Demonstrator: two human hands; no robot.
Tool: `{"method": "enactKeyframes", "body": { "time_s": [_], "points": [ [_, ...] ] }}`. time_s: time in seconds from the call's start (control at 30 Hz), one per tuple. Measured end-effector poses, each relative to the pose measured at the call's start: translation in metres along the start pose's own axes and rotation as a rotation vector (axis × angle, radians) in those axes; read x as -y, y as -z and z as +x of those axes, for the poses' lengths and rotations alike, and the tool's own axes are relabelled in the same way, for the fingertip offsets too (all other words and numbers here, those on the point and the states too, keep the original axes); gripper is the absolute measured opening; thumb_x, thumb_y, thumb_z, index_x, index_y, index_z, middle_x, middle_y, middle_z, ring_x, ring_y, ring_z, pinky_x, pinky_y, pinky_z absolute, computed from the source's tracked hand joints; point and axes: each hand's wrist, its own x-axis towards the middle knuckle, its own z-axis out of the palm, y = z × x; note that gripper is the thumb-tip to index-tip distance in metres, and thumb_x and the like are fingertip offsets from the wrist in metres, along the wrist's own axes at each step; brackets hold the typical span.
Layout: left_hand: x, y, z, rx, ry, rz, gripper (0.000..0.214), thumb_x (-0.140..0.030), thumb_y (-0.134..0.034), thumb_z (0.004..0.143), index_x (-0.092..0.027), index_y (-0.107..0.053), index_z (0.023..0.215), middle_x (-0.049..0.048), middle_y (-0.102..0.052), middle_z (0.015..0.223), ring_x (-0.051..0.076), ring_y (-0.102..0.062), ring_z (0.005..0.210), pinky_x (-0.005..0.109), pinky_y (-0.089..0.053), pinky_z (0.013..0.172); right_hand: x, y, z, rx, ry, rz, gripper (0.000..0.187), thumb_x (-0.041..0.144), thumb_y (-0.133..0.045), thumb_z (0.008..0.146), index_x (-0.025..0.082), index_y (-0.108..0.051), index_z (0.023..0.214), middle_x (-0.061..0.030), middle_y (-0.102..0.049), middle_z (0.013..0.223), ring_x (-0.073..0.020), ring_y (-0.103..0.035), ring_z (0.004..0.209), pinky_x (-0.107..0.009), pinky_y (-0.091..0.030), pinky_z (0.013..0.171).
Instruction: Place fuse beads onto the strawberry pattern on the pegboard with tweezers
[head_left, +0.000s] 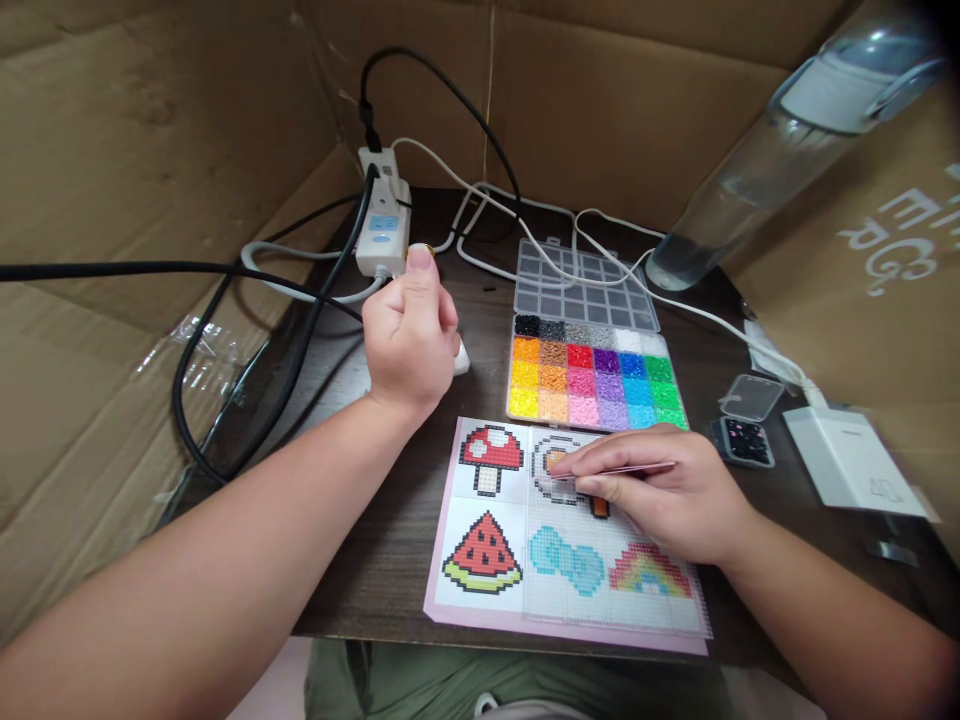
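Observation:
My right hand [660, 490] grips a pair of thin pinkish tweezers [637, 469], their tips over the fried-egg pattern [555, 462]. Under them a clear pegboard [622, 620] lies on a printed pattern sheet [487, 588]. Dark and orange beads stand on the egg and pan pattern, partly hidden by my fingers. My left hand [412, 340] is raised in a fist with the thumb up, left of the bead box. Whatever is inside its curled fingers is hidden. A sorted bead box [596, 385] sits open behind the sheet, several colours in its compartments.
A white power strip [384, 215] with black cables [296, 370] stands at the back left. To the right are a small open box of dark beads [742, 442], a white adapter [855, 465] and a tall clear bottle [757, 170]. Cardboard walls [637, 90] surround the dark table.

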Motion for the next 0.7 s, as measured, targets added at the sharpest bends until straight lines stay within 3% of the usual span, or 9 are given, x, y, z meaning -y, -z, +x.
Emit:
{"method": "enactKeyframes", "body": {
  "time_s": [0.4, 0.7],
  "points": [
    [-0.0002, 0.0001, 0.0000, -0.005, -0.011, 0.006, 0.057, -0.059, -0.053, 0.090, -0.022, -0.043, 0.047, -0.0048, -0.031, 0.035, 0.009, -0.028, 0.029, 0.027, -0.015, 0.030, 0.0001, 0.0004, 0.0001, -0.021, -0.002, 0.023, 0.013, 0.017, -0.072, 0.079, 0.024, -0.081, 0.085, -0.0068, -0.079, 0.093, -0.0234, -0.077, 0.079, -0.025, -0.062, 0.050],
    [0.0006, 0.0003, 0.0002, 0.020, -0.032, 0.010, 0.057, -0.060, -0.051, 0.091, -0.022, -0.042, 0.049, -0.0052, -0.030, 0.035, 0.008, -0.028, 0.029, 0.026, -0.015, 0.029, -0.0008, -0.0005, 0.0006, -0.006, -0.006, 0.006, 0.012, 0.017, -0.072, 0.079, 0.023, -0.081, 0.085, -0.0072, -0.079, 0.092, -0.0233, -0.077, 0.080, -0.026, -0.064, 0.056]
  ]
}}
